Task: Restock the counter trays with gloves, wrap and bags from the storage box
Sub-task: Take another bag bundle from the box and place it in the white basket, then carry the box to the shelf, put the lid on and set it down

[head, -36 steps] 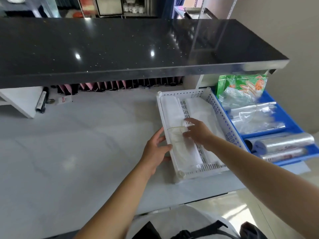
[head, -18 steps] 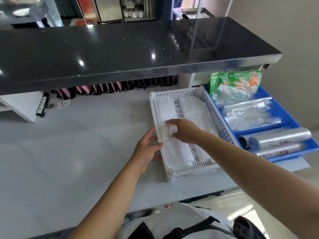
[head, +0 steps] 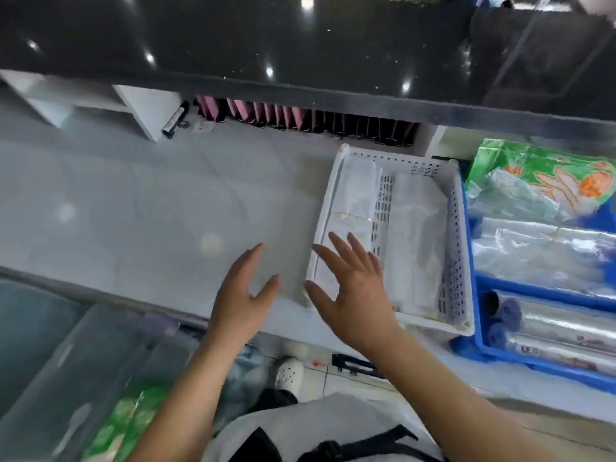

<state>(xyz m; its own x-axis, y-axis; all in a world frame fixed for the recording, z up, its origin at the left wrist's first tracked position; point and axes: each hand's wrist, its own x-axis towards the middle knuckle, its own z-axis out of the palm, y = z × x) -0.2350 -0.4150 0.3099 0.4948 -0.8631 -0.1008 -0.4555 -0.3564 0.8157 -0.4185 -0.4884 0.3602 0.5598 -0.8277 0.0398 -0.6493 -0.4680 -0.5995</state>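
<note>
My left hand (head: pixel 241 295) and right hand (head: pixel 353 288) were open and held nothing. The bags (head: pixel 353 208) lay in the white tray (head: pixel 458 248) near the counter's front edge. I think more came next from the clear storage box (head: pixel 83 371) below.

Glossy black upper shelf (head: pixel 233 45) catching ceiling lights, pale marbled table (head: pixel 133 211) beneath, tiled floor (head: pixel 333 378) below.
</note>
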